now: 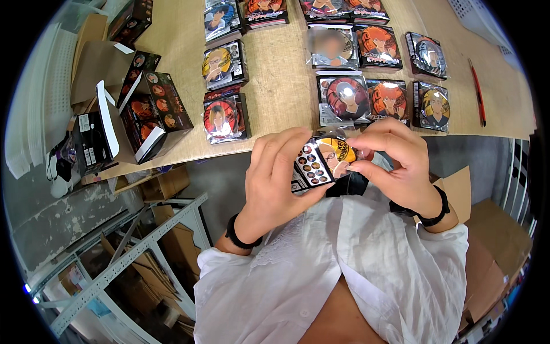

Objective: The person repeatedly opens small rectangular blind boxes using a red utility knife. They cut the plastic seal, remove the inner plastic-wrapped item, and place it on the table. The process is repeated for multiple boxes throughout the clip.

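Observation:
Just off the table's front edge, my left hand (pixel 272 172) grips a small black-and-white box (pixel 311 167) printed with several round pictures. A round yellow badge (pixel 337 152) with a drawn character in glasses lies against that box, in a clear wrapper. From the right, my right hand (pixel 401 157) pinches the wrapper's edge between thumb and fingers. Beyond my hands, badges in clear wrappers rest on small boxes. Nearest my left hand is a red badge (pixel 220 119); another dark red badge (pixel 346 97) sits just past my right hand.
Opened black display boxes (pixel 154 109) stand at the table's left. A red pen (pixel 478 94) lies on the wooden table (pixel 275 74) at the right. Below left is a metal frame (pixel 123 258) with flattened cardboard; cardboard boxes (pixel 495 252) stand at lower right.

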A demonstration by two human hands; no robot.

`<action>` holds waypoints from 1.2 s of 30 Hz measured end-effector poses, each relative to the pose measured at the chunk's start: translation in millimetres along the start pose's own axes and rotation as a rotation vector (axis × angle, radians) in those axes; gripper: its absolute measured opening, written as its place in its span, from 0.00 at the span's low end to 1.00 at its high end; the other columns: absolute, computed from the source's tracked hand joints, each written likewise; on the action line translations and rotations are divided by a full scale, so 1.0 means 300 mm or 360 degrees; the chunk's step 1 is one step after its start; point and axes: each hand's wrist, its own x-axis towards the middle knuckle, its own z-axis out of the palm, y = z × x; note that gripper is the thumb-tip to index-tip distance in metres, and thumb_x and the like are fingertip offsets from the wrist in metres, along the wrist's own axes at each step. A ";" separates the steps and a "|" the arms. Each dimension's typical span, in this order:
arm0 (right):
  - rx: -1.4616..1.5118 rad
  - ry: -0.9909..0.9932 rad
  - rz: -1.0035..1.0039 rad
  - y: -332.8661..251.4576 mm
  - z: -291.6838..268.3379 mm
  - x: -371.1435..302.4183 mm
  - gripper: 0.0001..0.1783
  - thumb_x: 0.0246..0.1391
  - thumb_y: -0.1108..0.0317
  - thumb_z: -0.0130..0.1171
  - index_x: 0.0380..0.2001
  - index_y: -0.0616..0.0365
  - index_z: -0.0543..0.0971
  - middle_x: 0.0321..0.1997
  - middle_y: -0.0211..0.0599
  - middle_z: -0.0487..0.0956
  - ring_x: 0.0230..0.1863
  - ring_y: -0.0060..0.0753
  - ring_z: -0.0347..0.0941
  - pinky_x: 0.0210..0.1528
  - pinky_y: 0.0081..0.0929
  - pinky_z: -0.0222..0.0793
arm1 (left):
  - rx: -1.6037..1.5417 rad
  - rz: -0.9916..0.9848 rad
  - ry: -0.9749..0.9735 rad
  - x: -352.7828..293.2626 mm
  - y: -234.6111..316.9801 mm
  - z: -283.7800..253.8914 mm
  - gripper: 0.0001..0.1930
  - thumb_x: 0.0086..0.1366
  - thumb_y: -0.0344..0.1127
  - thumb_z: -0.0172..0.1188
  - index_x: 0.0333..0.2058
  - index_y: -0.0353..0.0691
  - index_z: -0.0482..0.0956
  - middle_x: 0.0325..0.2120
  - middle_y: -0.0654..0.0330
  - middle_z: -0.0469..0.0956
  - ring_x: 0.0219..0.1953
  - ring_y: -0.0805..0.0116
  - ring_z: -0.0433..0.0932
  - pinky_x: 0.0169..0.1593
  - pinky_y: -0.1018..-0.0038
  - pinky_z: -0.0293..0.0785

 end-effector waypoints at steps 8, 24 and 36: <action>0.0240 0.0127 0.0234 0.015 0.032 -0.001 0.14 0.39 0.80 0.67 0.34 0.61 0.79 0.29 0.36 0.76 0.27 0.26 0.73 0.26 0.21 0.68 | 0.0029 0.0014 -0.0027 0.002 -0.004 0.007 0.41 0.34 0.36 0.76 0.50 0.33 0.69 0.45 0.50 0.74 0.44 0.52 0.73 0.47 0.63 0.67; -0.0218 -0.0213 -0.0137 0.025 0.022 0.003 0.18 0.38 0.73 0.65 0.39 0.52 0.81 0.30 0.25 0.78 0.31 0.31 0.63 0.36 0.30 0.57 | -0.0065 0.0018 0.0065 0.007 -0.010 0.011 0.39 0.34 0.35 0.75 0.49 0.30 0.71 0.44 0.48 0.75 0.42 0.52 0.74 0.45 0.64 0.69; 0.0015 -0.0016 -0.0278 0.012 0.022 0.012 0.17 0.41 0.80 0.62 0.38 0.57 0.81 0.37 0.33 0.67 0.32 0.26 0.63 0.33 0.22 0.60 | -0.0197 0.0070 0.0094 0.003 -0.018 0.025 0.41 0.34 0.40 0.77 0.48 0.30 0.70 0.45 0.46 0.74 0.43 0.52 0.74 0.46 0.63 0.68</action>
